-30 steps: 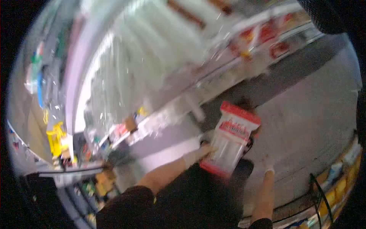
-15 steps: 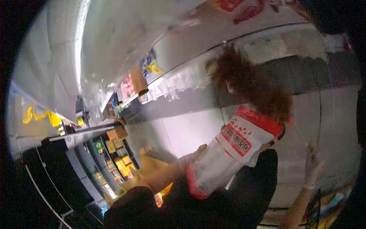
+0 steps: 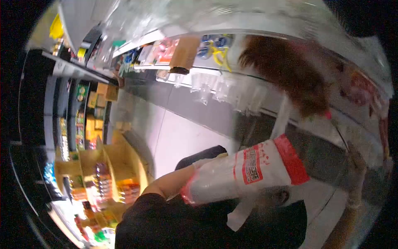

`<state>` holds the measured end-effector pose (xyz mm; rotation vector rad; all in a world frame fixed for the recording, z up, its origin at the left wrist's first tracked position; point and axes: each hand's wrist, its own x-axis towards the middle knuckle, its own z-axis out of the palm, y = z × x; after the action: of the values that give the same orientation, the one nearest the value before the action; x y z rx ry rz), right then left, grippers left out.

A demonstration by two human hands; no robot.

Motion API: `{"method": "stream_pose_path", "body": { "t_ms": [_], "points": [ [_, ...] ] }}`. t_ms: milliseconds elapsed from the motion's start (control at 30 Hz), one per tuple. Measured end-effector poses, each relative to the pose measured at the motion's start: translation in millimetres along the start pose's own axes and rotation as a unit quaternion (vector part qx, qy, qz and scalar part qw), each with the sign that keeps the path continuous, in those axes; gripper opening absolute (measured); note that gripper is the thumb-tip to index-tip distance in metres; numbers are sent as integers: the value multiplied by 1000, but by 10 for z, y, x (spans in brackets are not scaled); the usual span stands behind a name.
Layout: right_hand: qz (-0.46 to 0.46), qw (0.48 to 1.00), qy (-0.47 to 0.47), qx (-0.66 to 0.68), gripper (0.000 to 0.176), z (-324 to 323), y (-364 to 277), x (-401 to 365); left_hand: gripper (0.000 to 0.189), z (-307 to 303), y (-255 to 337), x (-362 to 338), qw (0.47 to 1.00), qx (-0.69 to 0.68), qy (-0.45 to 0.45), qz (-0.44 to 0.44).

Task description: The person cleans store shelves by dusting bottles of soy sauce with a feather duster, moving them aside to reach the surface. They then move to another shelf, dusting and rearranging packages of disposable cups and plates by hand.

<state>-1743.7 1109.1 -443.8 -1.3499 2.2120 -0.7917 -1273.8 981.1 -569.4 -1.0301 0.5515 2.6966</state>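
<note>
My left hand (image 3: 206,162), mostly hidden, grips a long pack of disposable cups (image 3: 224,174) from underneath. The pack is white with red ends and a red-and-black printed label. It lies slanted across my front, its printed end to the right. At the right, my right hand (image 3: 355,168), in what looks like a thin pale glove, closes round the thin handle of a brown feather duster (image 3: 286,74). The duster's feathers are blurred and lie over the shelf edge, above the pack.
Ahead, a shelf holds a brown cardboard box (image 3: 185,53), blue-and-yellow packs (image 3: 215,46) and clear plastic cups (image 3: 207,85). A wooden display stand (image 3: 128,155) with bottles stands at the left, in front of dark shelving (image 3: 52,112). The pale floor (image 3: 188,135) shows between.
The view has swung, bringing the shelf goods and wooden stand further into sight. The duster has shifted up and right. The pack has turned to lie more level, still in my left hand.
</note>
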Motion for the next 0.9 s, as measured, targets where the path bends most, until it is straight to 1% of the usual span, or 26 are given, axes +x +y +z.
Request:
{"method": "stream_pose_path", "body": {
  "t_ms": [100, 133, 200, 233, 300, 367, 433, 467, 500, 567, 633, 667, 733, 767, 833, 900],
  "points": [
    [68, 984, 11, -165, 31, 334, -543, 526, 45, -322, 53, 75, 999, 9, -24, 46],
    [4, 993, 30, -115, 33, 450, -485, 581, 44, -422, 73, 117, 997, 17, -32, 61],
    [-89, 987, 40, -127, 36, 574, 47, 678, 44, -632, 95, 131, 994, 37, -55, 92],
    [-138, 980, 50, -137, 37, 573, 200, 719, 44, -726, 103, 139, 990, 48, -68, 109],
    [-27, 989, -38, -137, 34, 358, 117, 492, 44, -920, 100, 147, 983, 66, -105, 137],
    [101, 977, -123, -144, 32, 86, -96, 243, 44, -1107, 147, 269, 970, 99, -150, 163],
    [71, 996, 18, -45, 31, 211, -341, 194, 44, -1298, 256, 492, 947, 208, -176, 171],
    [40, 997, 50, -36, 30, 280, -352, 225, 43, -1477, 333, 742, 853, 469, -142, 181],
    [12, 997, 51, -51, 30, 366, -321, 352, 42, -1347, 408, 740, 893, 403, -118, 163],
    [-23, 994, 44, -98, 30, 553, -246, 625, 38, -851, 516, 512, 955, 263, -71, 115],
    [-36, 988, 27, -149, 30, 721, -184, 801, 35, -430, 556, 276, 991, 120, -21, 48],
    [-30, 985, 20, -167, 31, 754, -157, 791, 36, -392, 579, 247, 993, 102, -27, 60],
    [13, 985, 3, -171, 32, 696, -120, 528, 36, -555, 641, 208, 989, 96, -49, 98],
    [92, 983, -20, -159, 34, 622, -226, 290, 37, -651, 682, 192, 988, 90, -55, 116],
    [102, 990, -90, -31, 35, 486, 45, -232, 38, -759, 780, 106, 984, 68, -62, 150],
    [131, 978, -161, -23, 36, 324, 94, -581, 39, -773, 819, 0, 980, 43, -65, 182]
  ]
}}
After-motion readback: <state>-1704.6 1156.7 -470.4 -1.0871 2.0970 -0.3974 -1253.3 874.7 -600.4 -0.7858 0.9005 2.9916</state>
